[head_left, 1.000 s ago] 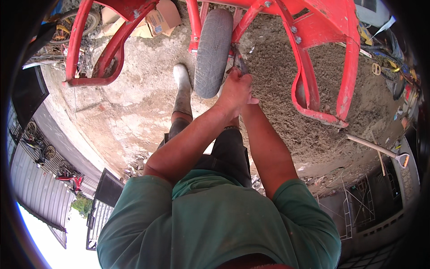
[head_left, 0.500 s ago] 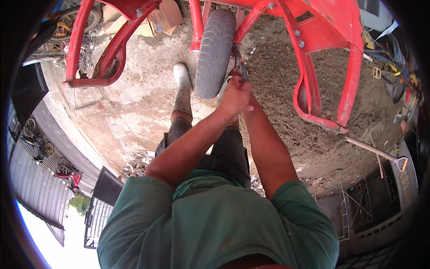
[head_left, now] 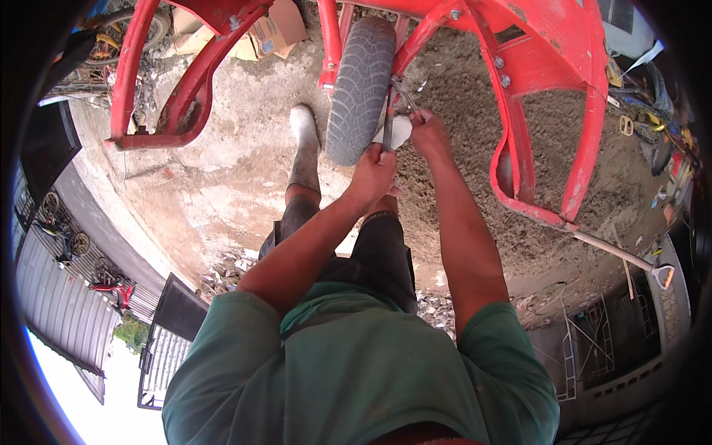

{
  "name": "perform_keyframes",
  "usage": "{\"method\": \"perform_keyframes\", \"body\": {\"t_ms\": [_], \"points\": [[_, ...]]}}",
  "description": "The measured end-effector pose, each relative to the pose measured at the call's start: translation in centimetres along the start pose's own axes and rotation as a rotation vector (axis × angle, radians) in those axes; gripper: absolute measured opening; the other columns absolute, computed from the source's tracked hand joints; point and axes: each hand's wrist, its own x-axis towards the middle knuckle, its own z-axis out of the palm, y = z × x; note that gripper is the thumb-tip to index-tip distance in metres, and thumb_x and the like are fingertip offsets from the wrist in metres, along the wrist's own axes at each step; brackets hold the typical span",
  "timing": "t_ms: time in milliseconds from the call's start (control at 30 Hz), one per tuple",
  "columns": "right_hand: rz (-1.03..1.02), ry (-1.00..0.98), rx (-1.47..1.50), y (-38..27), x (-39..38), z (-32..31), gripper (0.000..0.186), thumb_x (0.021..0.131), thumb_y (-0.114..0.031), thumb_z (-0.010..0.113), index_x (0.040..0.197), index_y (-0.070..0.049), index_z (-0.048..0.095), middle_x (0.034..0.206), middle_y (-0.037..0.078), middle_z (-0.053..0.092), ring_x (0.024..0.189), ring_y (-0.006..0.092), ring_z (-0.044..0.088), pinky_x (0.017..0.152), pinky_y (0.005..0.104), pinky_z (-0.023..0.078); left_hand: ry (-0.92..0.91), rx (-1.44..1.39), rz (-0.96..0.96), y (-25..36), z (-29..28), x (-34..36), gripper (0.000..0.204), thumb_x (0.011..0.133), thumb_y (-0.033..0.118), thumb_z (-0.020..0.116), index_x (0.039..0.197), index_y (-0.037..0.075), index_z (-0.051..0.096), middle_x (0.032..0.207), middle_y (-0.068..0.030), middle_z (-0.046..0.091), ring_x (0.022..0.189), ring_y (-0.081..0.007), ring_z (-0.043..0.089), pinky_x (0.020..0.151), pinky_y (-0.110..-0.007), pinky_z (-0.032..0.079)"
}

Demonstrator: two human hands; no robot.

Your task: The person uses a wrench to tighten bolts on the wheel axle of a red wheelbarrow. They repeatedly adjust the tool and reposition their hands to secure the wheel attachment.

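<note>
A black treaded tyre (head_left: pixel 361 93) sits in the red metal frame (head_left: pixel 512 126) of what looks like a wheelbarrow. My left hand (head_left: pixel 373 174) is closed round a grey metal bar (head_left: pixel 388 122) just right of the tyre. On the right, my right hand (head_left: pixel 430 133) grips a thinner metal bar (head_left: pixel 406 95) that slants up toward the axle. Both bars converge beside the wheel, like the spread handles of pliers; I cannot tell whether they are one tool or two. The ends at the axle are too small to make out.
My white boot (head_left: pixel 302 122) stands left of the tyre, on dirty ground. Flattened cardboard (head_left: pixel 278 30) lies at the far left. A shovel with a wooden shaft (head_left: pixel 612 248) lies at the right, near assorted clutter (head_left: pixel 656 126). Curved red frame legs flank my hands.
My hands, close together before, have come apart: the right moved right and up, the left slightly down. The two bars now spread in a V. The head view shifted slightly.
</note>
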Motion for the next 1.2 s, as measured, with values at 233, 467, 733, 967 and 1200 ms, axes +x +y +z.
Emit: {"method": "perform_keyframes", "body": {"t_ms": [233,467,733,967,1200], "points": [[0.179,-0.032,0.667,3.1,-1.7,3.5,0.019,0.098,-0.023,0.054,0.088,-0.007,0.058,0.072,0.001,0.054,0.065,0.0130,0.053,0.059,0.0299,0.045,-0.058,0.009,0.133,1.2,4.7,-2.1,0.018,0.099,0.016,0.044,0.113,0.005,0.044,0.075,0.0007,0.048,0.062,-0.0063,0.048,0.052,-0.029,0.054],[0.218,-0.206,1.234,4.1,-2.8,8.1,0.014,0.097,-0.019,0.051,0.085,-0.013,0.053,0.069,-0.004,0.046,0.062,0.0081,0.048,0.053,0.0251,0.040,0.024,0.096,0.150,3.2,4.4,-1.7,0.022,0.097,0.016,0.048,0.113,0.002,0.043,0.076,-0.0016,0.051,0.063,-0.0074,0.052,0.050,-0.030,0.057],[0.217,-0.176,1.179,1.6,-3.7,7.8,0.012,0.096,-0.017,0.050,0.085,-0.014,0.052,0.069,-0.004,0.044,0.059,0.0079,0.046,0.051,0.0256,0.039,0.062,0.093,0.172,3.3,4.4,-0.5,0.022,0.096,0.015,0.051,0.112,0.002,0.043,0.075,-0.0017,0.052,0.062,-0.0080,0.053,0.047,-0.029,0.056],[0.210,-0.151,1.143,1.2,-1.9,8.1,0.011,0.095,-0.015,0.048,0.084,-0.015,0.051,0.068,-0.004,0.042,0.057,0.0077,0.044,0.050,0.0261,0.039,0.087,0.158,0.153,3.7,4.0,-0.9,0.021,0.096,0.015,0.050,0.111,0.002,0.043,0.073,-0.0015,0.051,0.058,-0.0083,0.052,0.047,-0.029,0.056],[0.265,-0.165,0.960,-1.3,-3.3,6.8,0.011,0.095,-0.014,0.046,0.084,-0.015,0.049,0.067,-0.005,0.039,0.054,0.0075,0.042,0.048,0.0268,0.038,0.064,-0.079,0.076,2.9,2.7,-1.4,0.018,0.098,0.016,0.047,0.109,0.005,0.039,0.071,-0.0021,0.049,0.051,-0.0082,0.049,0.047,-0.031,0.056]]}}
